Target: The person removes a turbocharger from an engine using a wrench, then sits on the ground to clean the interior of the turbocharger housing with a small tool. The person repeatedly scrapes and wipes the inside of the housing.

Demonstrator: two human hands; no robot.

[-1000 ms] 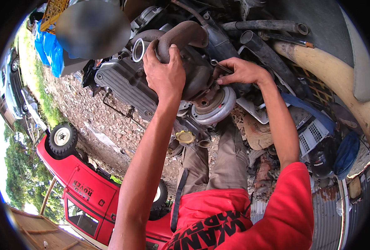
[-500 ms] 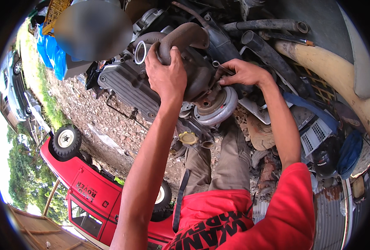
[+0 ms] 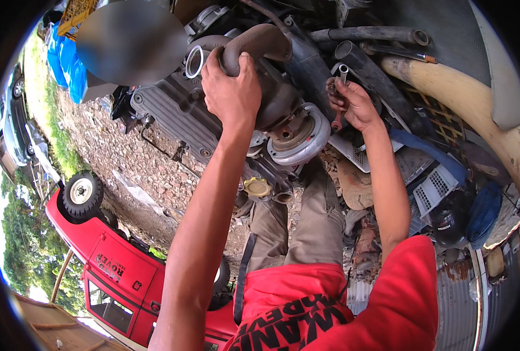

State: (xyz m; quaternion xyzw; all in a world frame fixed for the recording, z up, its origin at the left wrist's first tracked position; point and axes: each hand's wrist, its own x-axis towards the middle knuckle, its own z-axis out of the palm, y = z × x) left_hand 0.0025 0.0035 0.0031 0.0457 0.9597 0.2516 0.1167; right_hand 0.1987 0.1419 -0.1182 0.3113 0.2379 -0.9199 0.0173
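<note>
My left hand (image 3: pixel 233 88) is closed round a rusty, curved exhaust pipe (image 3: pixel 260 42) on top of an engine. My right hand (image 3: pixel 353 102) grips a combination wrench (image 3: pixel 337 121), held to the right of the engine and apart from it. One end of the wrench stands out above my fingers, the reddish other end below them. Between my arms sits a turbocharger with a round silver housing (image 3: pixel 306 146). A ribbed grey engine cover (image 3: pixel 172 108) lies left of it. Beside my left fingers shows a shiny ring-shaped pipe mouth (image 3: pixel 194 62).
Dark pipes (image 3: pixel 377 36), a tan curved tube (image 3: pixel 447 85) and scrap parts crowd the right side. A yellow cap (image 3: pixel 257 187) sits on the engine's near end. Gravel (image 3: pixel 131 143) and a red off-road vehicle (image 3: pixel 119 263) lie to the left. My legs stand close to the engine.
My right hand has moved right and away from the turbocharger, bringing the wrench with it. My left hand keeps its hold on the exhaust pipe. The whole view has shifted slightly.
</note>
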